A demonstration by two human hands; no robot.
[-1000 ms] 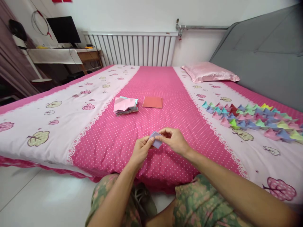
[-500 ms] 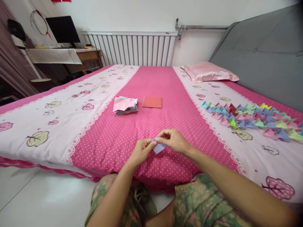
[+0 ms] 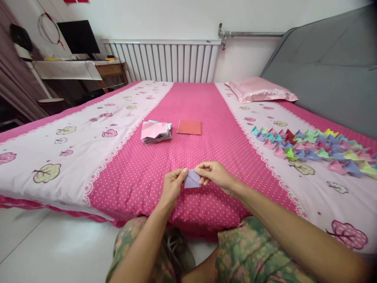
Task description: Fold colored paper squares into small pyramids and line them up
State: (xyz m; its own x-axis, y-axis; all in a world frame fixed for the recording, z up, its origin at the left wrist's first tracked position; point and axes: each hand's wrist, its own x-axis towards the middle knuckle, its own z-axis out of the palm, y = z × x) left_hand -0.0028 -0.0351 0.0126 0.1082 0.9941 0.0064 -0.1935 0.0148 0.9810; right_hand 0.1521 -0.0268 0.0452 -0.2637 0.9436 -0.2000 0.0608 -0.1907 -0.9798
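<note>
A small folded square of lavender origami paper point(image 3: 192, 179) is held up over the near part of the bed, a diagonal crease or edge running across its face. My left hand point(image 3: 173, 184) pinches its left edge between thumb and fingers. On the opposite side, my right hand point(image 3: 214, 173) grips the upper right edge, its fingers partly behind the paper. Farther off lie a loose stack of coloured paper point(image 3: 155, 131), pink sheet on top, and a flat red-orange pile of square paper point(image 3: 189, 127).
Rows of folded paper boats point(image 3: 306, 145) in many colours stand on the right of the bed point(image 3: 194, 102). Behind them are a pink pillow point(image 3: 260, 89) and a grey headboard point(image 3: 324, 59). A radiator point(image 3: 165, 61) lines the far wall; a desk with a monitor point(image 3: 79, 37) is at far left.
The lavender paper has turned from a tilted, corner-down position to a squared-up one, its creased face showing. My hands have shifted their pinch to its two sides.
</note>
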